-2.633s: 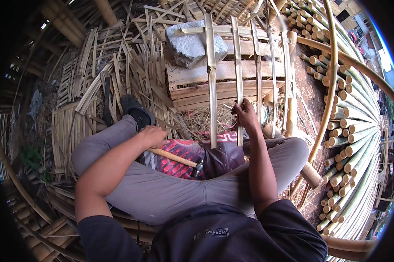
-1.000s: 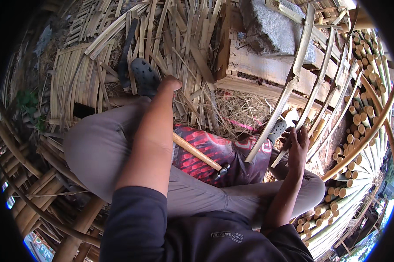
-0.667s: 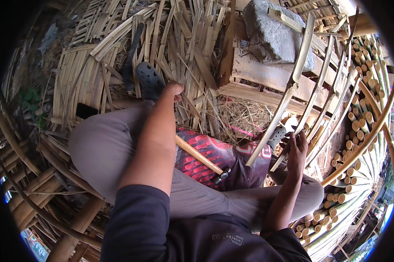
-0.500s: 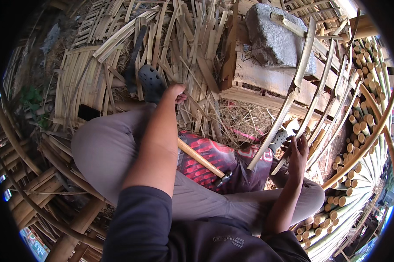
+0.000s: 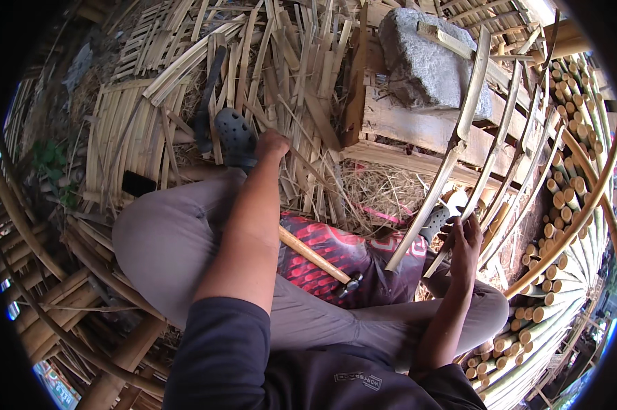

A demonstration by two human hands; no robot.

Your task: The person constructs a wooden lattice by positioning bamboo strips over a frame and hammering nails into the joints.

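Several bamboo slats (image 5: 426, 197) are laid roughly alongside one another, slanting across a low wooden platform (image 5: 418, 128) on which a grey stone (image 5: 428, 67) is set. The second slat (image 5: 494, 149) is met near its lower end by the right hand (image 5: 464, 236); whether the grip is closed on it cannot be told. Loose bamboo strips (image 5: 322, 126) are reached over by the left hand (image 5: 273, 143), near a dark clog (image 5: 235, 133), its grip obscured. A hammer (image 5: 315, 255) is supported by red-and-black cloth (image 5: 302, 277). Cut poles (image 5: 544, 313) are stacked at right.
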